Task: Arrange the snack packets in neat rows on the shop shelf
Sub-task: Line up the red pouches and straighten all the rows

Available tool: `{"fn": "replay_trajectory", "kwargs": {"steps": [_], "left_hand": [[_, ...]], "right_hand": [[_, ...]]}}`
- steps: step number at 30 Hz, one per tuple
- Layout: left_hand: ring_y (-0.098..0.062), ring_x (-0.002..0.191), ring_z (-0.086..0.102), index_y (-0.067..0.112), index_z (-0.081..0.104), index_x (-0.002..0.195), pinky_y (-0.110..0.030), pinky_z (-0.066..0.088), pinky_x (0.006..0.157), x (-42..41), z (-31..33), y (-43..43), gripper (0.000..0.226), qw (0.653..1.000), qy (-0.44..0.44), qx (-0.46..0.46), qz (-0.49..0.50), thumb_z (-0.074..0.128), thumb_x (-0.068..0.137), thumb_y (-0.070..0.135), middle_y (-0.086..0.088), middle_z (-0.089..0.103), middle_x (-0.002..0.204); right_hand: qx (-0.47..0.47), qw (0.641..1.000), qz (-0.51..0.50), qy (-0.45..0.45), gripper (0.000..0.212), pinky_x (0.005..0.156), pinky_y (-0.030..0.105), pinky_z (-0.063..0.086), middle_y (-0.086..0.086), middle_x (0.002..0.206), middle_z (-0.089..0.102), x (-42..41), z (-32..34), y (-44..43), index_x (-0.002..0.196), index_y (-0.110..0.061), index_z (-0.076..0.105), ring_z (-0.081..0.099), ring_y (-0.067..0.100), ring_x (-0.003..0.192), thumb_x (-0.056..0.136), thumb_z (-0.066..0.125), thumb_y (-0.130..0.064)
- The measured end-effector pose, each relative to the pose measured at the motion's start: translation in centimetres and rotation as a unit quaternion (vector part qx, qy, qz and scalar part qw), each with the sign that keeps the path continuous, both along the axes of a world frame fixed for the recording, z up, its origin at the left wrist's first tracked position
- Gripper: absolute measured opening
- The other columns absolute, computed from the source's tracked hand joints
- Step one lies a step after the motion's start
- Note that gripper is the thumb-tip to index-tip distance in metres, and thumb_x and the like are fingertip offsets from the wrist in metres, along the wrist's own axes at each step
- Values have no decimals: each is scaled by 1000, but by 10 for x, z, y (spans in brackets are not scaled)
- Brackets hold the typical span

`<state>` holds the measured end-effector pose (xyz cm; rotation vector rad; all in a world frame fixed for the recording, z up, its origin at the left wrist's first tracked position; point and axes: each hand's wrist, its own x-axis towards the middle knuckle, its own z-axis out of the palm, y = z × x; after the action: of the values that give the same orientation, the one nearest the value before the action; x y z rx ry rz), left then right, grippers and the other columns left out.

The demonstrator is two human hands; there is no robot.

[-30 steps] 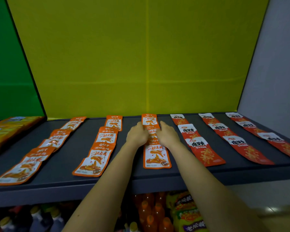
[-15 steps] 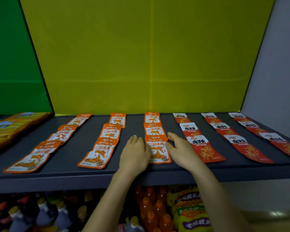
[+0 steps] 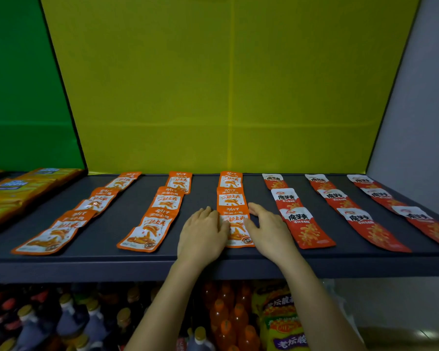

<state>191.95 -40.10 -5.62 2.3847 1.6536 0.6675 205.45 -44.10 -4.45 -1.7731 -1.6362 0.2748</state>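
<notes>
The front orange packet (image 3: pixel 237 225) lies flat near the middle of the shelf's front edge, first in a row of three running to the back edge. The left hand (image 3: pixel 203 234) rests against its left side and the right hand (image 3: pixel 269 231) against its right, fingers extended, gripping nothing. The shelf (image 3: pixel 99 264) also carries two more orange rows (image 3: pixel 160 219) leftward and three red rows (image 3: pixel 304 224) rightward. Yellow packets (image 3: pixel 23 188) sit at its left end. Bottles (image 3: pixel 226 323) stand below.
</notes>
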Motion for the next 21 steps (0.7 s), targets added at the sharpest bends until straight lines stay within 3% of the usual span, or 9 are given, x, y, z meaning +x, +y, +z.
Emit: {"fn": "replay_trajectory", "kwargs": {"steps": [5, 9, 12, 14, 18, 21], "left_hand": [[-19, 136, 30, 12, 44, 133, -33, 28, 108, -4, 8, -9, 43, 997, -76, 21, -5, 39, 96, 34, -6, 38, 147], [-21, 119, 47, 10, 55, 121, -28, 34, 94, -28, 28, -15, 33, 986, -130, 99, -13, 45, 94, 26, -7, 55, 127], [-27, 114, 52, 9, 60, 114, -34, 39, 93, -59, 47, -8, 27, 980, -158, 118, 19, 47, 93, 21, -10, 60, 119], [-30, 113, 53, 7, 59, 115, -40, 43, 93, -81, 55, 4, 28, 983, -158, 88, 35, 47, 93, 20, -13, 60, 120], [-37, 103, 57, 1, 53, 111, -39, 45, 80, -115, 55, 34, 30, 986, -157, -11, 61, 45, 93, 24, -23, 60, 114], [-35, 110, 53, 0, 47, 113, -36, 40, 84, -127, 45, 57, 32, 989, -113, -72, 58, 45, 94, 25, -23, 56, 119]], "right_hand": [[16, 1000, 17, 18, 42, 100, 35, 42, 3, 135, 53, 2, 3, 2, 136, -15, 42, 48, 19, 123, 95, 46, -23], [33, 998, 29, 33, 45, 108, 38, 36, 5, 142, 46, -4, 17, 7, 139, -13, 40, 42, 19, 131, 95, 46, -20], [52, 998, 38, 27, 43, 106, 36, 37, 6, 141, 48, -23, 30, 15, 138, -13, 42, 45, 21, 129, 95, 45, -19], [41, 996, 65, 44, 44, 103, 35, 39, 6, 140, 49, -41, 37, 24, 138, -12, 42, 46, 21, 127, 95, 45, -19], [-28, 994, 94, 46, 43, 104, 37, 37, 12, 139, 48, -84, 45, 51, 135, -4, 41, 46, 26, 127, 95, 47, -19], [-92, 993, 67, 21, 44, 99, 35, 38, 15, 139, 47, -109, 44, 72, 133, -4, 40, 45, 31, 127, 94, 47, -23]]}}
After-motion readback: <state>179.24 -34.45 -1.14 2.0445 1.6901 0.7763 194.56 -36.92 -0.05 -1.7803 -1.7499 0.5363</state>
